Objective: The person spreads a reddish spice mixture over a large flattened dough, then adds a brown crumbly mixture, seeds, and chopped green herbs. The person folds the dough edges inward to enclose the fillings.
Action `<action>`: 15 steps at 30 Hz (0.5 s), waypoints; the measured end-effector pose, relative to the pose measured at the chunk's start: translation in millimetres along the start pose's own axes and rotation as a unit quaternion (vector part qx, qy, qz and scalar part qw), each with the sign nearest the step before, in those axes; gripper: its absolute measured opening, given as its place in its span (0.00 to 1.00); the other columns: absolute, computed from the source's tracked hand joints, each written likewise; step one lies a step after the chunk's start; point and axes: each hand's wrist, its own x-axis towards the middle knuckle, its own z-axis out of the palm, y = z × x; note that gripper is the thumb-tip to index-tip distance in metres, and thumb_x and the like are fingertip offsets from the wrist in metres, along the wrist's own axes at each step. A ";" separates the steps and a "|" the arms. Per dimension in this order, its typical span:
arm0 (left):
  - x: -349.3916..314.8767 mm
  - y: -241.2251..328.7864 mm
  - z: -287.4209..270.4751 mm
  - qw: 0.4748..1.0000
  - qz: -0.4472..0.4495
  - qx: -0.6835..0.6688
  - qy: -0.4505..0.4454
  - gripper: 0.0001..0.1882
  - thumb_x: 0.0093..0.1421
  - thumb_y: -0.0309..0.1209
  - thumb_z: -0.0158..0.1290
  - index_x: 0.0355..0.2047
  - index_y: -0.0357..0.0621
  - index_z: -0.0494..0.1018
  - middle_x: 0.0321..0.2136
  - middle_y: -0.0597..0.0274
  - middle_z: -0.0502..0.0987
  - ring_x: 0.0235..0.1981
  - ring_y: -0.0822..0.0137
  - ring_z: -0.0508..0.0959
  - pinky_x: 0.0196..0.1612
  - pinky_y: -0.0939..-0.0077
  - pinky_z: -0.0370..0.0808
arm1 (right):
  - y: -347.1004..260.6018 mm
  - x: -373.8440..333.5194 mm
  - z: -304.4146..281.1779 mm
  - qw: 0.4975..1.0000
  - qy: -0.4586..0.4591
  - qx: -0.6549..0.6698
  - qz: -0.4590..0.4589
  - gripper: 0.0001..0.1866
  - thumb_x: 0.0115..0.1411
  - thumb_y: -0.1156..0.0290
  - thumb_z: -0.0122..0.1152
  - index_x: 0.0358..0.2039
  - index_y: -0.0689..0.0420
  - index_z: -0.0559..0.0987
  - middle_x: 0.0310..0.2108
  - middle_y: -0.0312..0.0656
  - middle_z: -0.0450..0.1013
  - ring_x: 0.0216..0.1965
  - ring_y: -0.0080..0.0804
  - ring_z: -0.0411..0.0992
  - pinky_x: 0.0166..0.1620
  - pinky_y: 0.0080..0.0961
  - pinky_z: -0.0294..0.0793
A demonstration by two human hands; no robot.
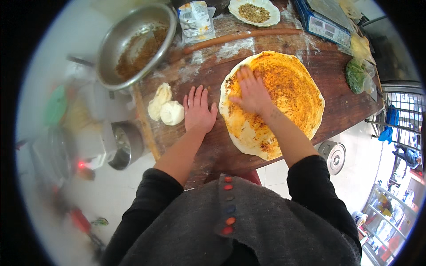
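Observation:
A large round sheet of dough (296, 111) lies flat on the wooden table, mostly coated with an orange-brown paste or spice. Its rim and the lower left part stay paler. My right hand (254, 91) presses on the upper left of the coated dough, fingers stretched out and smeared by some motion. Flat on the bare wood left of the sheet rests my left hand (199, 111), fingers slightly spread and nothing under it that shows. Just beside it sit a round lump of dough (171, 113) and a longer dough piece (159, 99).
A metal bowl (108, 53) with brown powder stands at the far left. Behind the sheet lies a long rolling pin (244, 38). Beyond are a plate (236, 16) of flakes, a plastic packet (195, 22) and a blue scale (326, 29). Bagged greens (356, 75) lie right.

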 end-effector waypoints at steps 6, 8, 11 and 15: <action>-1.5 0.1 -0.7 1.000 -0.010 -0.014 -0.011 0.30 0.63 0.45 0.45 0.61 0.41 0.62 0.65 0.59 0.57 0.68 0.57 0.51 0.70 0.54 0.44 | -21.8 -19.1 -21.6 0.987 -0.086 0.134 0.002 0.39 0.66 0.44 0.43 0.65 0.64 0.56 0.68 0.51 0.50 0.71 0.43 0.44 0.69 0.48 0.43; -1.2 -0.3 -0.7 1.000 -0.011 -0.011 -0.010 0.30 0.63 0.45 0.45 0.61 0.41 0.62 0.65 0.59 0.57 0.68 0.57 0.51 0.70 0.54 0.44 | -19.3 -3.0 -17.4 0.988 -0.065 0.139 0.007 0.37 0.66 0.46 0.43 0.64 0.63 0.58 0.67 0.50 0.52 0.70 0.43 0.47 0.68 0.49 0.46; -0.9 -0.8 -1.4 1.000 -0.010 -0.009 -0.014 0.30 0.63 0.45 0.45 0.61 0.42 0.61 0.66 0.59 0.56 0.68 0.58 0.50 0.70 0.55 0.44 | -26.3 1.3 -18.2 0.988 -0.104 0.111 -0.017 0.34 0.66 0.50 0.44 0.65 0.61 0.59 0.67 0.49 0.54 0.69 0.42 0.48 0.67 0.47 0.48; 0.7 -0.1 -1.3 1.000 -0.012 0.001 -0.019 0.30 0.63 0.45 0.45 0.61 0.42 0.61 0.65 0.60 0.56 0.68 0.58 0.51 0.69 0.55 0.45 | -43.7 -52.2 -46.2 0.988 -0.081 0.096 -0.091 0.28 0.66 0.54 0.47 0.60 0.60 0.65 0.62 0.51 0.61 0.65 0.42 0.56 0.63 0.45 0.56</action>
